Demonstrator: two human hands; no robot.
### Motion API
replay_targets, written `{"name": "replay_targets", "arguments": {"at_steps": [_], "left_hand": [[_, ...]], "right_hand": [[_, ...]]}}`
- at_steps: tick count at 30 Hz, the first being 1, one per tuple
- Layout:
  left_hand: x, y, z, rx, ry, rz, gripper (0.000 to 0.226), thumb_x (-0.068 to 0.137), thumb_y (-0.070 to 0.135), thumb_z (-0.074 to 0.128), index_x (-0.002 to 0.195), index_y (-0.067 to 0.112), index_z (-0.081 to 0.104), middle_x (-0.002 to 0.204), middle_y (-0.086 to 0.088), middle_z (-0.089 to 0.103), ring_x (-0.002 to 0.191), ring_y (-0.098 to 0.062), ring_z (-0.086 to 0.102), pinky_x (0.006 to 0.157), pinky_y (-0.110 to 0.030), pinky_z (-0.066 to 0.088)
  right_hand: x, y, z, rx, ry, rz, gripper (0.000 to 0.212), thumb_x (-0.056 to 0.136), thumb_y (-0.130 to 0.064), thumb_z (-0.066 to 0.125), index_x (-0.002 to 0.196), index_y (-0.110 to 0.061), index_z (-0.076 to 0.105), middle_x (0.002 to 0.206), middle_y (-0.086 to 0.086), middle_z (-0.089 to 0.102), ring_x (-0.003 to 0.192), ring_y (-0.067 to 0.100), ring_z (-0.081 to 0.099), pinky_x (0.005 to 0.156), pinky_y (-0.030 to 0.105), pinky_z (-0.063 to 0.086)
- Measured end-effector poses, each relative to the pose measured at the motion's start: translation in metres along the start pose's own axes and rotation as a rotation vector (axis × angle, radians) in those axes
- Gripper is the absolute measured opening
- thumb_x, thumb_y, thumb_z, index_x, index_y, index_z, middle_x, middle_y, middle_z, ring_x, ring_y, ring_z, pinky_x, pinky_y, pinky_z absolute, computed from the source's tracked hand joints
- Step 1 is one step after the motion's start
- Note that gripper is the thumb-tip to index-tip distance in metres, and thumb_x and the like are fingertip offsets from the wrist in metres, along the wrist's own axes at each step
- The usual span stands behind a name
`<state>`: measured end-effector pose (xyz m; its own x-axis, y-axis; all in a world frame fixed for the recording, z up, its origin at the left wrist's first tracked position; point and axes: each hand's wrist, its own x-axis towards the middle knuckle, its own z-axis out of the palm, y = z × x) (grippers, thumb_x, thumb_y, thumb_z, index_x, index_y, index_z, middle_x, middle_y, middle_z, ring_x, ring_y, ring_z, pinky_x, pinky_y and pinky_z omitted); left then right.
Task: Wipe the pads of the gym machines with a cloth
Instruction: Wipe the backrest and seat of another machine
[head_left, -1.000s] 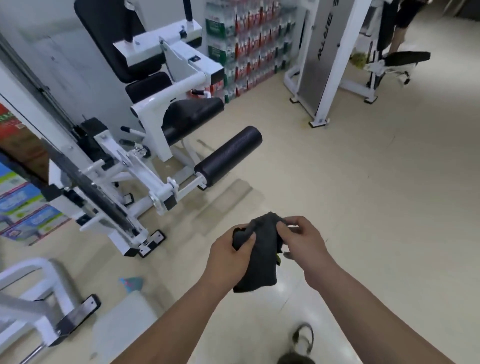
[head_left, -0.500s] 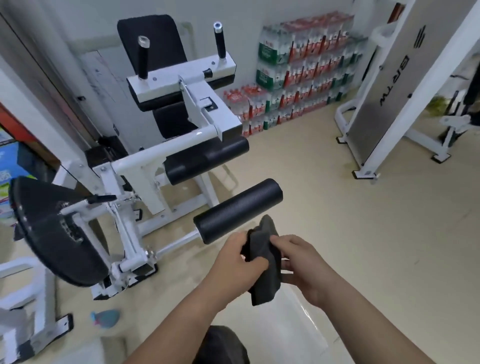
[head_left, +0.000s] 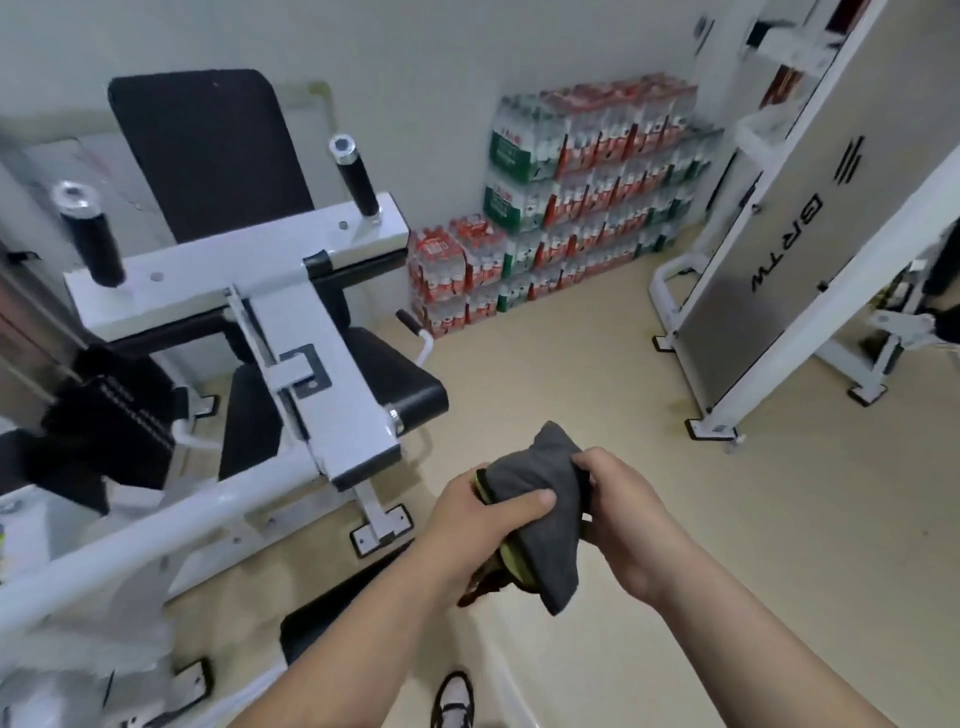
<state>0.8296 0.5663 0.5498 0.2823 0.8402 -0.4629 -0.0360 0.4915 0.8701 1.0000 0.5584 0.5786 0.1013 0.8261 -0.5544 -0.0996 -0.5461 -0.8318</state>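
The left hand (head_left: 480, 522) grips a folded dark grey cloth (head_left: 543, 525) from its left side, thumb laid across the top face and fingers curled beneath; the right hand (head_left: 626, 519) clasps the cloth's right edge, fingers bent over it. A yellow-green trim shows at the cloth's left and lower edges. The cloth is held in mid-air over the beige floor (head_left: 675, 426), in front of and to the right of a white-framed gym machine (head_left: 322, 364), touching none of its pads. That machine has a tall black back pad (head_left: 208, 150), a black seat pad (head_left: 402, 387) just beyond the hands, and two upright black-gripped handles (head_left: 357, 179). Stacked packs of bottled water (head_left: 587, 208) stand against the wall; a second machine with a grey panel (head_left: 779, 249) stands to the right; a shoe (head_left: 454, 701) shows at the bottom edge.
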Motion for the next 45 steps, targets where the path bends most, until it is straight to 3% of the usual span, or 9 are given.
{"name": "replay_targets", "arguments": {"at_steps": [5, 10, 13, 16, 21, 24, 30, 36, 45], "left_hand": [[0.098, 0.043, 0.033, -0.057, 0.078, -0.033, 0.033, 0.082, 0.02, 0.085, 0.112, 0.017, 0.073, 0.105, -0.008, 0.079, 0.097, -0.029, 0.077, 0.091, -0.059, 0.059], [0.205, 0.078, 0.054, -0.071, 0.359, 0.003, 0.037, 0.083, 0.026, 0.082, 0.112, 0.025, 0.059, 0.101, -0.006, 0.074, 0.084, -0.029, 0.076, 0.06, -0.051, 0.061], [0.267, 0.1, 0.068, -0.111, 0.396, 0.033, 0.041, 0.083, 0.031, 0.082, 0.118, 0.021, 0.063, 0.101, -0.008, 0.077, 0.084, -0.025, 0.077, 0.062, -0.048, 0.064], [0.316, 0.129, 0.083, -0.151, 0.436, 0.029, 0.029, 0.083, 0.031, 0.08, 0.106, 0.017, 0.071, 0.09, -0.019, 0.076, 0.067, -0.029, 0.071, 0.045, -0.033, 0.049], [0.361, 0.177, 0.067, -0.259, 0.581, 0.022, 0.033, 0.081, 0.042, 0.075, 0.106, 0.021, 0.071, 0.091, -0.021, 0.075, 0.066, -0.031, 0.065, 0.052, -0.036, 0.043], [0.381, 0.203, 0.04, -0.27, 0.636, 0.098, 0.031, 0.08, 0.037, 0.078, 0.11, 0.03, 0.073, 0.103, -0.011, 0.078, 0.09, -0.032, 0.075, 0.071, -0.052, 0.057], [0.455, 0.24, -0.026, -0.214, 0.92, 0.136, 0.012, 0.095, 0.045, 0.068, 0.106, 0.044, 0.065, 0.101, 0.011, 0.076, 0.092, -0.011, 0.073, 0.076, -0.037, 0.061], [0.556, 0.295, -0.111, -0.298, 1.252, 0.143, 0.017, 0.105, 0.025, 0.055, 0.121, 0.024, 0.058, 0.106, 0.005, 0.067, 0.096, -0.007, 0.064, 0.07, -0.017, 0.045], [0.606, 0.35, -0.257, -0.7, 1.644, 0.173, 0.03, 0.098, 0.033, 0.066, 0.122, 0.02, 0.052, 0.108, 0.0, 0.065, 0.101, -0.02, 0.066, 0.091, -0.041, 0.056]], "right_hand": [[0.085, -0.049, -0.036, -0.021, 0.092, -0.053, 0.018, 0.098, -0.029, 0.065, 0.095, -0.012, 0.063, 0.093, 0.008, 0.067, 0.083, 0.02, 0.063, 0.07, 0.041, 0.056], [0.186, -0.102, -0.065, -0.113, 0.048, -0.057, 0.022, 0.097, -0.024, 0.071, 0.117, -0.019, 0.065, 0.099, 0.008, 0.069, 0.083, 0.017, 0.071, 0.075, 0.043, 0.063], [0.25, -0.138, -0.087, -0.188, -0.12, -0.04, 0.03, 0.093, -0.029, 0.077, 0.119, -0.018, 0.066, 0.105, 0.015, 0.072, 0.086, 0.018, 0.076, 0.067, 0.035, 0.064], [0.31, -0.179, -0.101, -0.257, -0.229, -0.056, 0.044, 0.087, -0.032, 0.083, 0.125, -0.021, 0.065, 0.119, 0.021, 0.068, 0.1, 0.023, 0.075, 0.076, 0.036, 0.065], [0.395, -0.239, -0.074, -0.283, -0.387, -0.04, 0.031, 0.091, -0.022, 0.079, 0.12, -0.02, 0.068, 0.116, 0.017, 0.069, 0.094, 0.021, 0.076, 0.069, 0.034, 0.062], [0.437, -0.272, -0.032, -0.323, -0.457, -0.016, 0.024, 0.091, -0.023, 0.079, 0.112, -0.018, 0.068, 0.111, 0.015, 0.07, 0.087, 0.025, 0.076, 0.065, 0.035, 0.06], [0.513, -0.336, 0.065, -0.456, -0.654, 0.004, 0.014, 0.102, -0.018, 0.061, 0.095, -0.013, 0.072, 0.086, 0.007, 0.076, 0.073, 0.02, 0.071, 0.067, 0.04, 0.061], [0.601, -0.389, 0.159, -0.715, -0.64, -0.228, 0.022, 0.1, -0.026, 0.059, 0.094, -0.01, 0.073, 0.078, -0.001, 0.067, 0.081, 0.021, 0.063, 0.08, 0.046, 0.059], [0.686, -0.455, 0.322, -0.73, -0.772, -0.192, 0.011, 0.098, -0.018, 0.058, 0.092, -0.012, 0.065, 0.088, 0.009, 0.066, 0.081, 0.024, 0.063, 0.074, 0.037, 0.048]]}}
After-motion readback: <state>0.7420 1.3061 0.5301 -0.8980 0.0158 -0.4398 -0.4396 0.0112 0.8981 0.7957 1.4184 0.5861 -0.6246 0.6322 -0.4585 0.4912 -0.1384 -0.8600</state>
